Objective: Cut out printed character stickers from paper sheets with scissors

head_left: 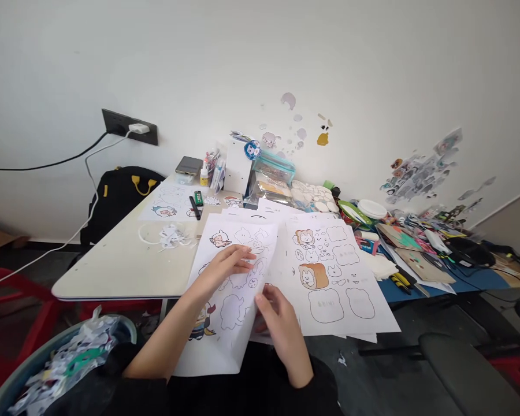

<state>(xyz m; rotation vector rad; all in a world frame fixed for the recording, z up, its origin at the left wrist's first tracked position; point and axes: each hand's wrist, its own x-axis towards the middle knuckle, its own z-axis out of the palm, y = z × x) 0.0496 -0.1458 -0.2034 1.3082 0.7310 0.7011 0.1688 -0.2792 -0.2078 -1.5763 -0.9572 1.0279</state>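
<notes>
A printed sheet of paper (238, 283) with cartoon figures and outlines lies in front of me, its right side lifted and curved. My left hand (230, 264) rests over the upper part of this sheet, palm turned sideways, fingers stretched out and holding nothing. At the sheet's right edge is my right hand (281, 323), with its thumb at the paper's border and its fingers bent, partly hidden by the page. Beside it on the right lies a stack of printed sheets (351, 277), the top one showing bread-shaped characters and blank outlines.
A bin of paper scraps (132, 330) stands below left. On the white table (112, 260) are a crumpled scrap heap (172, 236), a black pen (195, 208), a glue bottle (204, 173) and a white file holder (238, 164). Yellow-handled cutters (401, 281) lie among clutter at right.
</notes>
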